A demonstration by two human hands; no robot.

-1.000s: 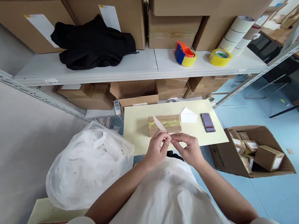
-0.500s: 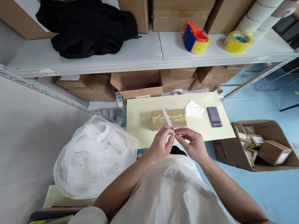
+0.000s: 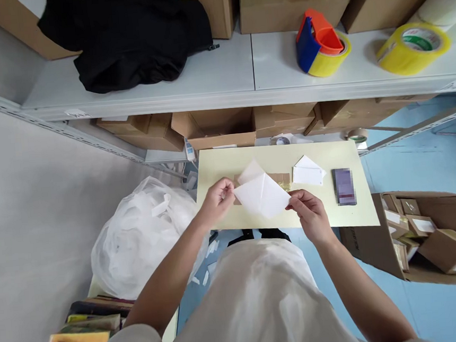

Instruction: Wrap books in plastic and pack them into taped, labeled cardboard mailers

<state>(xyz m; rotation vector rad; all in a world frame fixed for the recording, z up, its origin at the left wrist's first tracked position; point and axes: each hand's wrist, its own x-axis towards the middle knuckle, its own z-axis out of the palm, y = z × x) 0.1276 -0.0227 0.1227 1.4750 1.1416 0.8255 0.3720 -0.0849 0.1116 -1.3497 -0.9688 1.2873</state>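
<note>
From where I stand, the person's left hand (image 3: 217, 201) pinches the left corner of a white sheet (image 3: 262, 193), and the right hand (image 3: 310, 214) nips its right corner between thumb and fingers. The sheet, creased or doubled down the middle, hangs in between, above the pale surface (image 3: 217, 164), partly hiding a taped cardboard parcel (image 3: 280, 179). To the right of the parcel lie white cards (image 3: 307, 176), then a purple item (image 3: 343, 187), blurred out. A bulging plastic bag (image 3: 139, 248) sits near the left forearm.
</note>
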